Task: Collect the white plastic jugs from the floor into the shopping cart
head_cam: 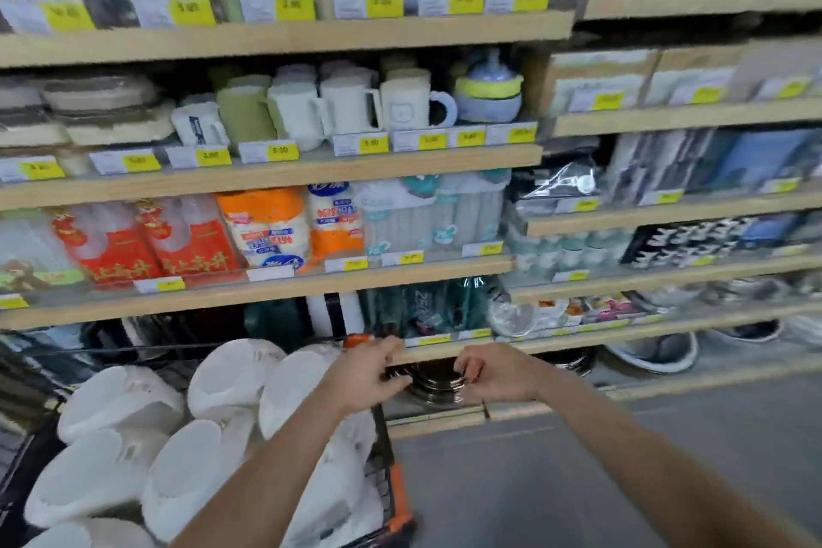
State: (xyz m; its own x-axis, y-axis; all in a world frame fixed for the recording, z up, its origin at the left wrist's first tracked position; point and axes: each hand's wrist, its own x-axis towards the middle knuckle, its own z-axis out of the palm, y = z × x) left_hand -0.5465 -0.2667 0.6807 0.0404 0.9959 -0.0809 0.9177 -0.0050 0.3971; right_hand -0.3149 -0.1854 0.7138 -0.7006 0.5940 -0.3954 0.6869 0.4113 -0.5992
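Head view: both the left hand and right hand hang empty, fingers loosely curled — past the shopping cart's right edge, jugs piled inside; reach low, grip one handle firmly.

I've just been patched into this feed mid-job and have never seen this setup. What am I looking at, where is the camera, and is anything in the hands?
There is no machine here: a person works with two bare hands, and the single wide-angle camera sits on their head, looking forward and down. The left hand and right hand reach out in front, fingers loosely curled; neither appears to hold anything, though the picture is blurred. At lower left is the shopping cart, with a dark wire wall and orange trim, already filled with white plastic jugs. Ahead stand store shelves carrying mugs, packaged goods and yellow price tags. The grey floor at lower right shows no jugs in this view.
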